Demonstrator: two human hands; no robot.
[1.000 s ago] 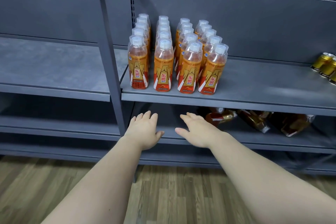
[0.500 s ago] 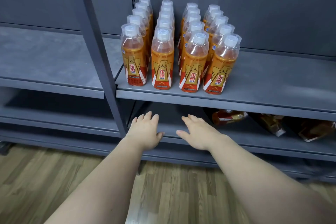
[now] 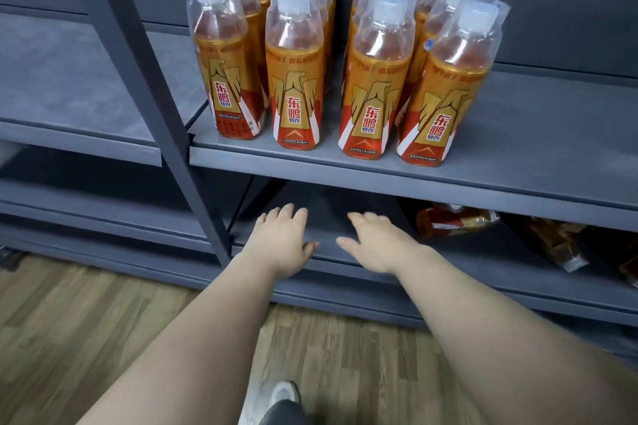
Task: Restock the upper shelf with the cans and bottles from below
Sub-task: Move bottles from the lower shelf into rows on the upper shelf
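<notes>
The step in hand looks like the reach for stock. The left hand point(image 3: 279, 241) and right hand point(image 3: 376, 241) are held out side by side over the front of the grey metal lower shelf point(image 3: 483, 272), fingers straight and spread, gripping nothing.

The nearest item to move, a clear plastic bottle of amber drink point(image 3: 452, 221), lies on its side at 3 o'clock from the right hand, near it but untouched. Darker items beyond it are too blurred to name.

At 12 o'clock, 4 rows of upright orange-labelled bottles point(image 3: 297, 79) stand on the grey upper shelf point(image 3: 414, 183).

Next, the right hand probably needs to swing towards 3 o'clock, wrap round the lying bottle and stand it up above.
</notes>
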